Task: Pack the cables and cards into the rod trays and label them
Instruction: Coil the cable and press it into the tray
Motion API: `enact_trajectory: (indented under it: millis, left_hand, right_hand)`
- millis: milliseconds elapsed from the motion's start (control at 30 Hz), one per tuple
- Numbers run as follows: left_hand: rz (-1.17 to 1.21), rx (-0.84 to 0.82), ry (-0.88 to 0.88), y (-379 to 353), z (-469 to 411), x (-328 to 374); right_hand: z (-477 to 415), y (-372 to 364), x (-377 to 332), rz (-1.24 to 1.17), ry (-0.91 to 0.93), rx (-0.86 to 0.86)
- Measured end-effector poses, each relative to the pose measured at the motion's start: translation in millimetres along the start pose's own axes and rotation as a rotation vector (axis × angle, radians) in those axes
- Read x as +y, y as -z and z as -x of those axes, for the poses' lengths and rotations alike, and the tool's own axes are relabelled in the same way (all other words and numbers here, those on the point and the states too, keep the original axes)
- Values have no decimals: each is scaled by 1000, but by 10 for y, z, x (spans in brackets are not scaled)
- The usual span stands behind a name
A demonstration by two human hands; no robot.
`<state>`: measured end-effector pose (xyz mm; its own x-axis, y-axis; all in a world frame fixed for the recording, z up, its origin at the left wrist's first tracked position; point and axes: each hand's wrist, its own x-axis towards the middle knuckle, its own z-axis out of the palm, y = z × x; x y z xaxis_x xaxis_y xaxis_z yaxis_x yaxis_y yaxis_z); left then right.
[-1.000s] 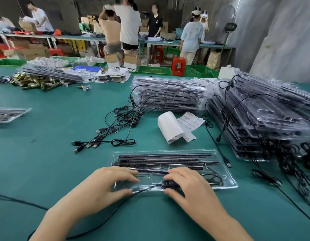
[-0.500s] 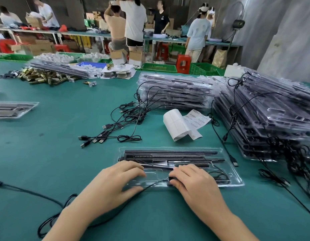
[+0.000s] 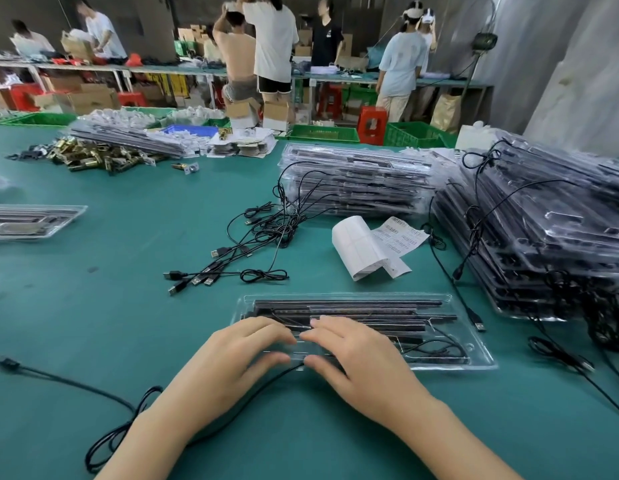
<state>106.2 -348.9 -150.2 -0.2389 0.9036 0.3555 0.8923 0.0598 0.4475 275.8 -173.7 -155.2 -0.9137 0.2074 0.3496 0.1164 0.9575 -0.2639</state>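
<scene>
Green felt-like covering runs across the whole bench [image 3: 93, 306]. Far out to the left of the fingers sits a lone clear blister tray [image 3: 31, 220], flat and glossy. Nearer on that same side, a thin black cable [image 3: 76, 382] snakes in from a USB plug, loops once, and slips under the left wrist.

Now the left hand [image 3: 232, 362]: its fingers [image 3: 266, 329] lie gently spread and pressed flat on the left end of the rod tray [image 3: 481, 351], gripping nothing. Right alongside is the right hand [image 3: 363, 372], laid down flat in the same way, thumb tips almost meeting where the cable reaches the tray's near edge. Whether either thumb pins the cable, I cannot tell.

The tray itself is clear, thin, moulded plastic, long and rectangular, stretching off to the right of the fingers. Long, slim black rods [image 3: 370, 302] lie lengthwise just beyond the fingertips, with a fine black wire coiled in the right-hand pocket.

Beyond the fingers, loose USB cables [image 3: 252, 237] fan out in a tangle. To their right is a white label roll [image 3: 353, 244], partly unrolled, with a printed strip [image 3: 401, 237] beside it. Behind sits a stack of filled trays [image 3: 356, 181], and far right a taller, slumping stack [image 3: 550, 244] draped in wires.
</scene>
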Motion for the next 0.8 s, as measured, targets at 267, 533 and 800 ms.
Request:
enact_trajectory:
  millis: [267,533,800]
  left_hand:
    - [-362,290,97,29,184,325]
    - [-392,163,295,-100,540,540]
    - [28,198,421,45,566,702]
  right_hand:
    - [48,-116,-8,30,18,85]
    - [103,-81,-28,-37,4,11]
    - [86,-97,-384,31,216,180]
